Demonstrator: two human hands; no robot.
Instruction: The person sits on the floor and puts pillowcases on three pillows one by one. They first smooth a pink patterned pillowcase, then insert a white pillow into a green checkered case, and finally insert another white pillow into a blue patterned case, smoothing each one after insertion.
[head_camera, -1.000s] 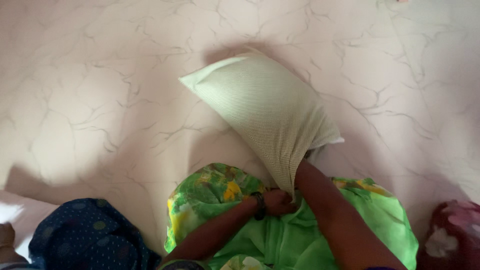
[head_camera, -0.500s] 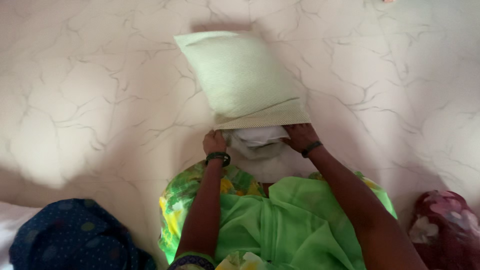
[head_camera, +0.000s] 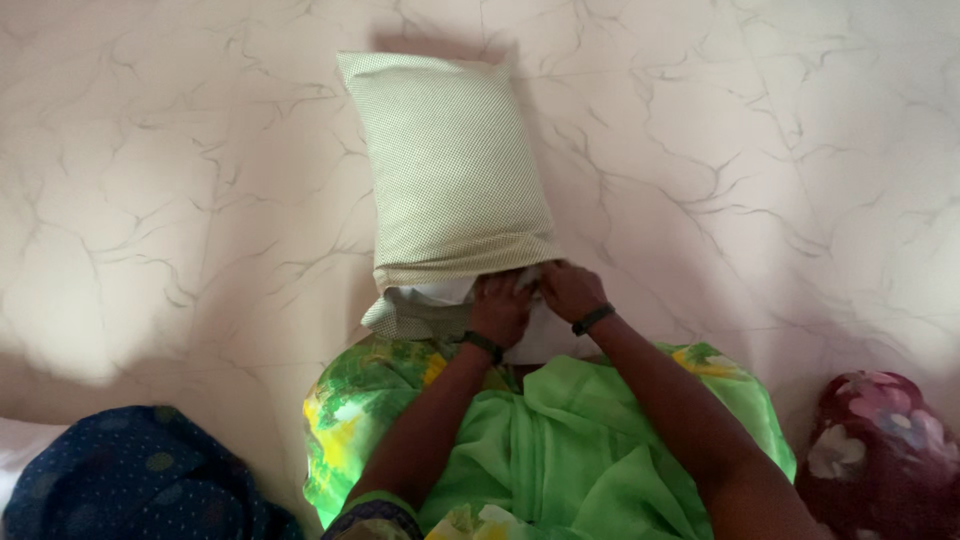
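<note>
Pillow (head_camera: 450, 165) stands on end over the person's lap, upper corners up against the pale marble-pattern floor (head_camera: 780, 150), open end of its cover pointing down toward the body. Cover is a fine green-and-white check; a strip of the white inner pillow (head_camera: 435, 292) shows just below the cover's hem, left of the hands. Left hand (head_camera: 500, 308) sits at the hem, fingers curled shut on the cover's edge (exact pinch point is hidden by the knuckles). Right hand (head_camera: 570, 290) is right beside it, touching or nearly touching the left, fingers also bent in and closed on the same edge of fabric. Both hands meet at the lower right part of the opening; the lower left flap of the cover (head_camera: 395, 318) hangs loose. Dark band (head_camera: 483, 346) on the left wrist, another dark band (head_camera: 593, 319) on the right wrist. Both forearms run up from the bottom of the frame across bright green cloth (head_camera: 560, 440) with yellow flower print covering the lap. Off to the side: dark blue dotted fabric (head_camera: 140, 480) at bottom left, maroon floral bundle (head_camera: 880, 450) at bottom right, both well apart from the pillow.
</note>
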